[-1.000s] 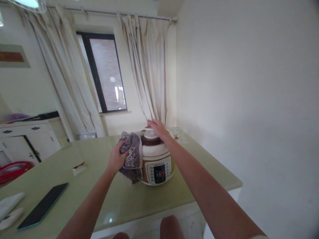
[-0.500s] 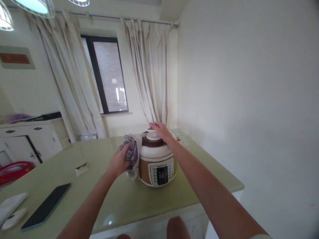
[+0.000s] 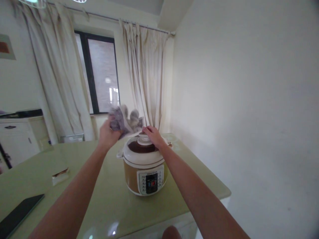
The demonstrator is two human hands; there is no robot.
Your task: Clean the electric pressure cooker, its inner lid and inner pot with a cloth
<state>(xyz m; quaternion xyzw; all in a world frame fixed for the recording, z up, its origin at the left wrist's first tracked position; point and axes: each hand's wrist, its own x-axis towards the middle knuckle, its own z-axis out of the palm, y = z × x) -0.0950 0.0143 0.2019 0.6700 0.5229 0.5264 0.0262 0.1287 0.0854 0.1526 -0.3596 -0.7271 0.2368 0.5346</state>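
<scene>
A white and tan electric pressure cooker (image 3: 131, 177) with a control panel on its front stands on the table. Its lid (image 3: 132, 159) is on. My right hand (image 3: 154, 136) grips the handle on top of the lid, with the fingertips at its far side. My left hand (image 3: 108, 134) is closed round a grey and white patterned cloth (image 3: 122, 121). The cloth hangs in the air above the cooker's left side, its loose part blurred by motion and close to my right fingertips.
The pale green table (image 3: 99, 205) carries a small white packet (image 3: 60, 176) and a dark flat tablet-like device (image 3: 21, 214) at the left. Small items (image 3: 170, 144) lie behind the cooker. A white wall (image 3: 236, 99) runs along the right; a curtain (image 3: 149, 76) hangs behind.
My left hand has lifted the cloth off the cooker's left side, up and to the left, baring the side handle. My right hand stays at the lid's handle. The view has shifted somewhat.
</scene>
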